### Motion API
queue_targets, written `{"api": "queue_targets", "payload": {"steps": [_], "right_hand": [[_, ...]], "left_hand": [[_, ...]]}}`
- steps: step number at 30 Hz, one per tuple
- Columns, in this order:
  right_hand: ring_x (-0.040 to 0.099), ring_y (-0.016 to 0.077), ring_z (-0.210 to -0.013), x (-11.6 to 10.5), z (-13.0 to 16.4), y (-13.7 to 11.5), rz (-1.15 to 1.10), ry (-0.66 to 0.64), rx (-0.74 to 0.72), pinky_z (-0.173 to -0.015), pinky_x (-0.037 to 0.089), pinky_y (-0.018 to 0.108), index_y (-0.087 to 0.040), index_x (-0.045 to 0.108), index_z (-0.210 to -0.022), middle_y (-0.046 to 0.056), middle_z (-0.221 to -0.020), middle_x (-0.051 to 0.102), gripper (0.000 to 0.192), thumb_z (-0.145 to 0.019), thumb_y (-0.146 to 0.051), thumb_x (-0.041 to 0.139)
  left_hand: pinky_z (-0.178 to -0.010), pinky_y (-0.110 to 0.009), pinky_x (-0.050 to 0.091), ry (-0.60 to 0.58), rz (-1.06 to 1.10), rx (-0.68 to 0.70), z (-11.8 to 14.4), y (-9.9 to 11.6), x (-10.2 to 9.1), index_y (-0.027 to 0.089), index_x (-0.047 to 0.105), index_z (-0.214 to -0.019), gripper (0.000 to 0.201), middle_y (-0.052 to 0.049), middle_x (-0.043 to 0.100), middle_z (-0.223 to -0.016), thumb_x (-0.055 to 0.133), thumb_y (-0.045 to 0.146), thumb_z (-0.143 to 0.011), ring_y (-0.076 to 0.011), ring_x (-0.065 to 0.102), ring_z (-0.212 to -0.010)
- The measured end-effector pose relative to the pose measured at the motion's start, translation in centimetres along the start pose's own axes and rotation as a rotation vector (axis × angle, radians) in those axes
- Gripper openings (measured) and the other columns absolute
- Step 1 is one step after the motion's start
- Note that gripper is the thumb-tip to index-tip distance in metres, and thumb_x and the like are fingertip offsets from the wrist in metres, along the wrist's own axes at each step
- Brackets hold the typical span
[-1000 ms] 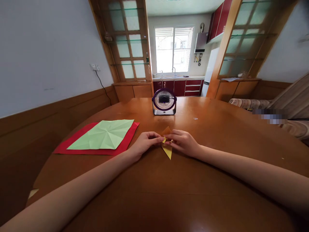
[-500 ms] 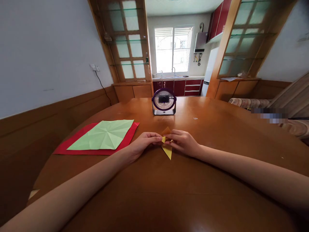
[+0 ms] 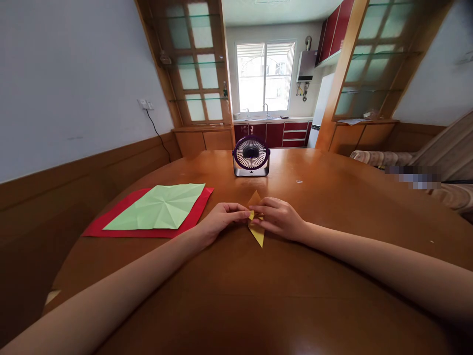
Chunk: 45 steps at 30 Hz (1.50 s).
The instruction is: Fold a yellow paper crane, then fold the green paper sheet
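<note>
Yellow paper [image 3: 257,235], folded small, sits between the person's two hands near the middle of the wooden table [image 3: 236,301]. One pointed end reaches out on the near side, toward the person, and a darker, orange-looking point shows on the far side. The left hand [image 3: 220,219] pinches the paper's left side between thumb and fingers. The right hand [image 3: 284,218] grips it from the other side, its fingers bent and closed on the paper; how the small folds lie under the fingertips cannot be made out.

To the left, a green sheet [image 3: 158,207] lies on top of a red sheet [image 3: 111,217], with red showing past it on several sides. Creases run outward from the middle of the green sheet. Beyond the hands, a round purple fan [image 3: 252,153] stands upright on the table, its front toward the person. A small pale bit [image 3: 299,181] lies on the table to the right of the fan, and a pale scrap [image 3: 52,297] is at the left edge. Farther back, a bright window [image 3: 265,76] is above dark red cupboards [image 3: 273,133], with a water heater [image 3: 306,66] on the wall to its right
</note>
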State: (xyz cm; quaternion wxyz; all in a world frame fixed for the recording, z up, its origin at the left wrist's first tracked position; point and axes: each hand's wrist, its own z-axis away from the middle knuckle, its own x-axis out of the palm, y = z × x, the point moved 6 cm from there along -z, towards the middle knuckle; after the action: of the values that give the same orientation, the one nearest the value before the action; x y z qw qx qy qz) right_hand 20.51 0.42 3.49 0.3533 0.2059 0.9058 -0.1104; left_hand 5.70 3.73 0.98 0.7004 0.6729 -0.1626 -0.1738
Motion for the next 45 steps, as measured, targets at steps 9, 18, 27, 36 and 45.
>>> {"api": "queue_targets", "payload": {"steps": [9, 18, 27, 36, 45], "right_hand": [[0.06, 0.0162, -0.074, 0.0, -0.1, -0.2, 0.008, 0.0, -0.012, -0.067, 0.051, 0.03, -0.015, 0.063, -0.113, 0.008, -0.085, 0.063, 0.027, -0.093, -0.031, 0.054], [0.059, 0.0169, -0.074, 0.1, 0.0, -0.2, 0.032, -0.033, -0.017, -0.066, 0.05, 0.03, -0.014, 0.064, -0.11, 0.009, -0.085, 0.064, 0.027, -0.095, -0.032, 0.051], [0.058, 0.0157, -0.071, 0.1, 0.1, -0.2, 0.058, -0.022, -0.03, -0.065, 0.049, 0.029, -0.015, 0.067, -0.109, 0.008, -0.082, 0.064, 0.027, -0.096, -0.032, 0.049], [0.06, 0.0164, -0.074, 0.0, 0.3, -0.2, 0.058, 0.063, -0.076, -0.067, 0.05, 0.03, -0.016, 0.063, -0.117, 0.008, -0.086, 0.065, 0.028, -0.094, -0.03, 0.054], [0.06, 0.0153, -0.075, -0.5, 0.2, 0.0, -0.047, 0.117, -0.064, -0.065, 0.05, 0.029, -0.019, 0.066, -0.116, 0.007, -0.084, 0.066, 0.026, -0.094, -0.026, 0.055]], "left_hand": [[-0.064, -0.022, 0.037, -0.043, 0.028, -0.041, -0.1, -0.4, -0.1, 0.015, 0.07, -0.073, 0.02, 0.0, 0.063, -0.071, 0.078, 0.032, -0.069, -0.0091, 0.052, -0.066], [-0.072, -0.024, 0.041, -0.162, 0.048, -0.076, 0.4, -0.3, 0.7, 0.016, 0.069, -0.082, 0.02, -0.003, 0.07, -0.086, 0.076, 0.033, -0.073, -0.0129, 0.06, -0.076], [-0.066, -0.022, 0.038, -0.075, -0.066, 0.017, 0.3, 0.1, 0.8, 0.015, 0.069, -0.076, 0.023, -0.002, 0.069, -0.08, 0.076, 0.037, -0.072, -0.0112, 0.056, -0.072], [-0.066, -0.024, 0.038, 0.042, -0.07, 0.063, 0.5, 0.6, 0.7, 0.016, 0.069, -0.072, 0.023, -0.001, 0.067, -0.075, 0.079, 0.036, -0.067, -0.0118, 0.055, -0.069], [-0.071, -0.025, 0.041, 0.051, -0.012, 0.038, 0.3, 0.0, 0.5, 0.016, 0.072, -0.075, 0.023, -0.004, 0.07, -0.08, 0.079, 0.035, -0.065, -0.0142, 0.059, -0.074]]}}
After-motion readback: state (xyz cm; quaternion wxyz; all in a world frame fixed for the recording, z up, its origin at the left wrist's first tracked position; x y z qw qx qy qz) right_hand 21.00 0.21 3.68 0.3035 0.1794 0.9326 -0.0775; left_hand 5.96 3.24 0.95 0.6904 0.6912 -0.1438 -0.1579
